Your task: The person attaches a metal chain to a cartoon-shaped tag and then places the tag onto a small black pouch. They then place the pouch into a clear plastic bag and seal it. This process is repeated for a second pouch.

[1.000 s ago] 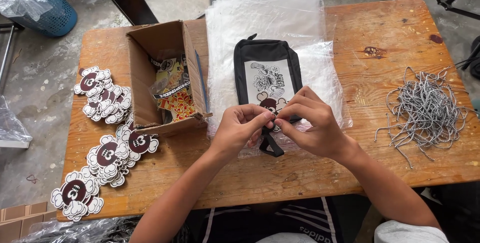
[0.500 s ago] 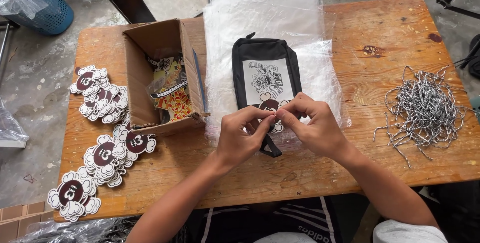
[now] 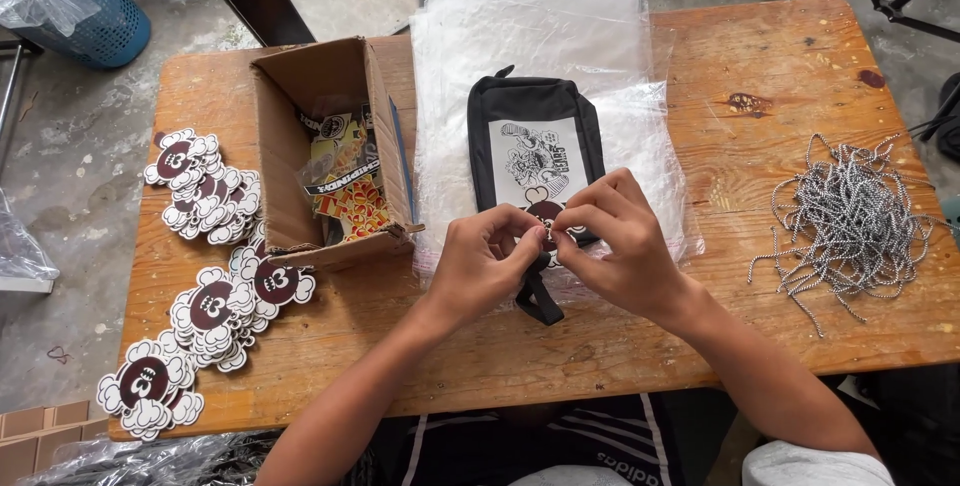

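A black pouch (image 3: 537, 136) with a white cartoon print lies on a stack of clear plastic bags (image 3: 545, 41) in the middle of the wooden table (image 3: 760, 66). My left hand (image 3: 483, 266) and my right hand (image 3: 612, 246) meet over the pouch's near end. Their fingertips pinch a small thing at the zipper pull, mostly hidden by the fingers. A black strap (image 3: 538, 298) hangs out below my hands.
An open cardboard box (image 3: 300, 96) of printed stickers stands left of the bags. Piles of brown-and-white cloud-shaped cutouts (image 3: 205, 186) lie along the table's left side. A heap of silver ball chains (image 3: 850, 216) sits at the right. A blue basket (image 3: 95, 21) stands on the floor.
Both hands have stayed at the pouch's near end, with the fingers shifting slightly around the zipper pull. Nothing else has moved.
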